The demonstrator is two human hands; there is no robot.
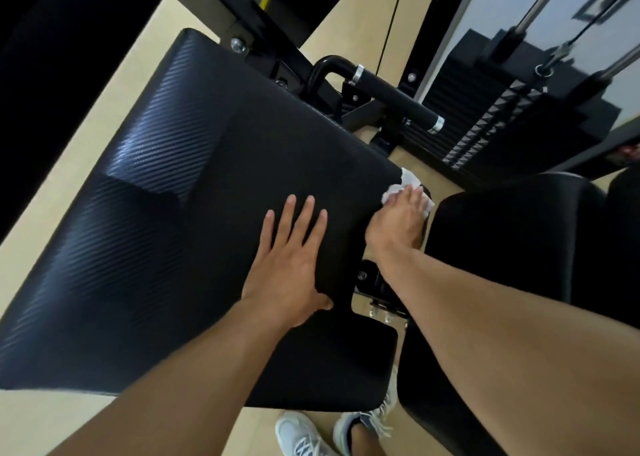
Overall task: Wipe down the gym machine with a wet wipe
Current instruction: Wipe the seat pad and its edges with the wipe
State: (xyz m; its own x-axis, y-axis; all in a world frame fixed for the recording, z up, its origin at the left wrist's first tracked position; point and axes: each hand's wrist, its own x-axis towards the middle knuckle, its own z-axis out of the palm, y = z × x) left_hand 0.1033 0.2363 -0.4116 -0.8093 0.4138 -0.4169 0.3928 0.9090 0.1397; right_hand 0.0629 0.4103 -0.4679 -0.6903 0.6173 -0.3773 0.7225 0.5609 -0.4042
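Right hand presses wet wipe on seat pad edge; left hand flat, fingers spread. Handle, adjacent pad apparently pending.

Black ribbed vinyl pad with sheen, crumpled white wipe, matt handle grip, chrome guide rods

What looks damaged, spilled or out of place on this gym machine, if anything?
Nothing stands out. The black pad shows no tear or spill, only light glare. The left hand lies flat on it, and the right hand presses the white wipe on its right edge.
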